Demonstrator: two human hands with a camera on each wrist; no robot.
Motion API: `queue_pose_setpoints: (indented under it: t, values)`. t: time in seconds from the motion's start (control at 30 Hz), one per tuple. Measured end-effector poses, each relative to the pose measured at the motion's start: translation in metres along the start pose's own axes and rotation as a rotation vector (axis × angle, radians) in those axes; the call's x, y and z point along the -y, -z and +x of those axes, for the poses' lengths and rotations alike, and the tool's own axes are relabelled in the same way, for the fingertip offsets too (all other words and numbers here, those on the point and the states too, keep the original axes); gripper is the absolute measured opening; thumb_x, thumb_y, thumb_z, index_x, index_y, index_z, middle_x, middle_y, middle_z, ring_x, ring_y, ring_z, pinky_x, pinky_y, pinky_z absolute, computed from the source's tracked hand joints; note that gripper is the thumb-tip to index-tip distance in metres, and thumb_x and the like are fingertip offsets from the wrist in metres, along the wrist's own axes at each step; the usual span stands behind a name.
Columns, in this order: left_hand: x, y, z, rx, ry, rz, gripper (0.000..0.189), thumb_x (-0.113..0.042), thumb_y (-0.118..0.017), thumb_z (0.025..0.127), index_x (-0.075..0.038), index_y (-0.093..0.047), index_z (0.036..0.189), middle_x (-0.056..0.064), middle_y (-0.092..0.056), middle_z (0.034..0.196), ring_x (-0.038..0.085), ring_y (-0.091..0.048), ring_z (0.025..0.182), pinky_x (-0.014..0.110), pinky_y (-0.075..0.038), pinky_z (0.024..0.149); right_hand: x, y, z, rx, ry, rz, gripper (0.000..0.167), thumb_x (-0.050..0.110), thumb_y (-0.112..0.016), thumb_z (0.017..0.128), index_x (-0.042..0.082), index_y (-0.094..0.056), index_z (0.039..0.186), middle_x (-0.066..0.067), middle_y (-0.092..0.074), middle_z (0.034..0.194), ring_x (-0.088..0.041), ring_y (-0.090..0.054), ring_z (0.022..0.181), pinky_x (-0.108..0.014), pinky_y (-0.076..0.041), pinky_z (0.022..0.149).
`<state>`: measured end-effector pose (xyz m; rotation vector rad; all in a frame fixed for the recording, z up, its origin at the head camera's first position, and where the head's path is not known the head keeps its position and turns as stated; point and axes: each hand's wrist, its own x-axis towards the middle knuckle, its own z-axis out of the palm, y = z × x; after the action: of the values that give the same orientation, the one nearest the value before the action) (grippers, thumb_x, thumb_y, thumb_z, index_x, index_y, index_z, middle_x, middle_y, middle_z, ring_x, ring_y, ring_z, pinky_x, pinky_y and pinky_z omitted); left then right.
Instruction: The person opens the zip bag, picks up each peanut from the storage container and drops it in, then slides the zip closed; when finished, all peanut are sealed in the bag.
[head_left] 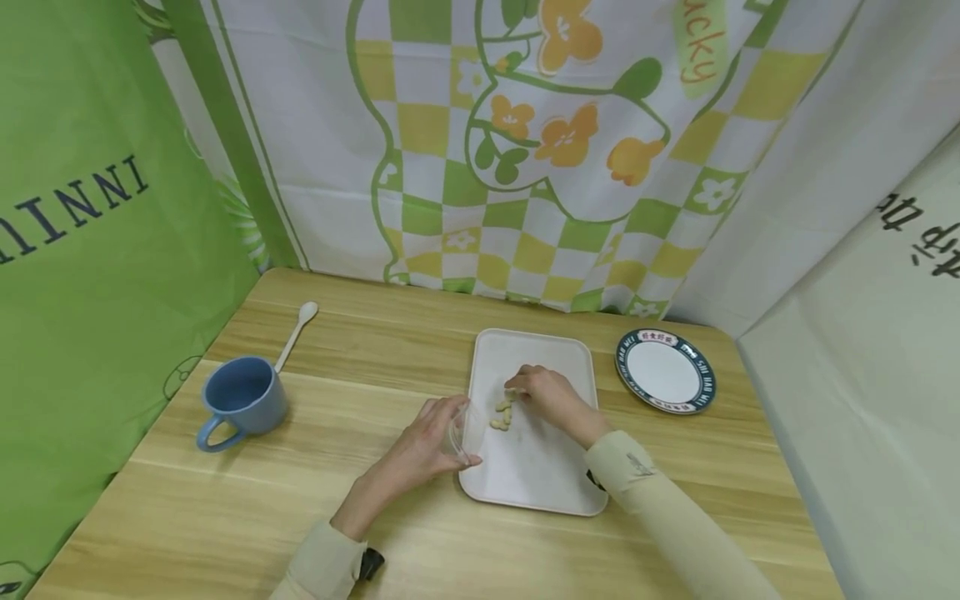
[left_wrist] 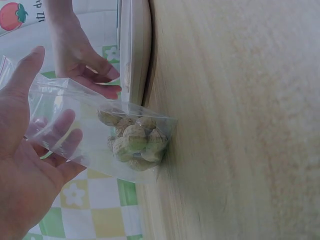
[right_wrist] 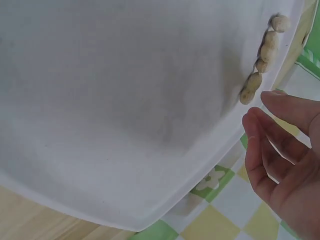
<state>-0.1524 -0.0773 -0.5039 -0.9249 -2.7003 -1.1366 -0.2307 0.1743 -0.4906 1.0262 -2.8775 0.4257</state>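
Note:
My left hand point(head_left: 420, 442) holds a clear plastic bag point(left_wrist: 85, 145) at the left edge of a white tray, with the thumb on one side and fingers on the other. Several unshelled peanuts point(left_wrist: 137, 140) lie bunched at the bag's bottom, in the left wrist view. On the white tray point(head_left: 536, 479), a short line of peanuts point(right_wrist: 268, 50) runs lengthwise. Over the tray, my right hand point(head_left: 553, 400) is at the far end of this line. Its fingers point(right_wrist: 272, 132) are loosely bent beside the nearest peanut, and no peanut shows between thumb and forefinger.
A blue mug point(head_left: 251, 400) stands at the left of the wooden table point(head_left: 225, 508), with a white spoon point(head_left: 296, 337) behind it. Right of the tray lies a dark-rimmed plate point(head_left: 663, 371). A patterned curtain point(head_left: 525, 167) hangs along the back edge.

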Motion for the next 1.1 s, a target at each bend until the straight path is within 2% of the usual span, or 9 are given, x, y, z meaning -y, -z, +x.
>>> queue_pose_setpoints:
  t: [0.17, 0.37, 0.53, 0.77, 0.97, 1.1]
  values:
    - [0.000, -0.001, 0.001, -0.006, -0.008, 0.007, 0.083, -0.034, -0.084, 0.073, -0.004, -0.041, 0.137, 0.002, -0.055, 0.107, 0.018, -0.046, 0.108, 0.036, -0.051, 0.086, 0.000, -0.001, 0.000, 0.036, 0.031, 0.014, 0.019, -0.002, -0.070, 0.083, 0.010, -0.077, 0.096, -0.006, -0.067, 0.091, -0.022, -0.063, 0.082, -0.035, -0.055, 0.071]
    - [-0.001, 0.000, 0.001, 0.006, 0.006, -0.005, 0.083, -0.034, -0.084, 0.073, -0.005, -0.040, 0.138, 0.003, -0.055, 0.108, 0.018, -0.046, 0.110, 0.036, -0.050, 0.086, 0.000, -0.003, -0.002, 0.002, 0.060, -0.056, 0.013, -0.001, -0.072, 0.081, 0.010, -0.075, 0.088, -0.003, -0.062, 0.082, -0.019, -0.059, 0.073, -0.031, -0.052, 0.061]
    - [-0.001, 0.000, 0.001, 0.017, 0.017, -0.015, 0.084, -0.034, -0.083, 0.074, -0.005, -0.039, 0.139, 0.005, -0.056, 0.110, 0.019, -0.045, 0.112, 0.037, -0.050, 0.088, -0.001, -0.006, -0.004, 0.016, 0.017, -0.094, 0.011, 0.000, -0.072, 0.082, 0.010, -0.074, 0.087, -0.002, -0.059, 0.079, -0.018, -0.057, 0.070, -0.030, -0.050, 0.059]
    - [0.000, 0.000, 0.001, -0.003, -0.006, 0.014, 0.086, -0.034, -0.084, 0.072, -0.004, -0.039, 0.139, 0.004, -0.055, 0.113, 0.020, -0.046, 0.111, 0.036, -0.051, 0.088, -0.002, -0.007, -0.007, 0.021, -0.061, -0.104, 0.010, -0.002, -0.072, 0.082, 0.008, -0.072, 0.086, -0.003, -0.061, 0.081, -0.019, -0.060, 0.073, -0.030, -0.053, 0.063]
    - [-0.001, 0.000, 0.002, -0.008, -0.009, 0.018, 0.086, -0.033, -0.085, 0.072, -0.003, -0.040, 0.138, 0.006, -0.054, 0.114, 0.021, -0.047, 0.111, 0.037, -0.051, 0.088, -0.002, -0.005, -0.009, 0.012, -0.121, -0.048, 0.011, -0.003, -0.069, 0.084, 0.005, -0.073, 0.090, -0.004, -0.060, 0.083, -0.019, -0.062, 0.074, -0.029, -0.054, 0.063]
    - [0.000, -0.001, 0.002, -0.012, -0.008, 0.022, 0.086, -0.033, -0.085, 0.071, -0.003, -0.040, 0.138, 0.007, -0.055, 0.116, 0.022, -0.047, 0.113, 0.038, -0.051, 0.090, -0.001, -0.001, -0.011, -0.002, -0.142, 0.036, 0.011, -0.004, -0.068, 0.085, 0.002, -0.073, 0.093, -0.006, -0.059, 0.085, -0.021, -0.064, 0.079, -0.028, -0.055, 0.068]
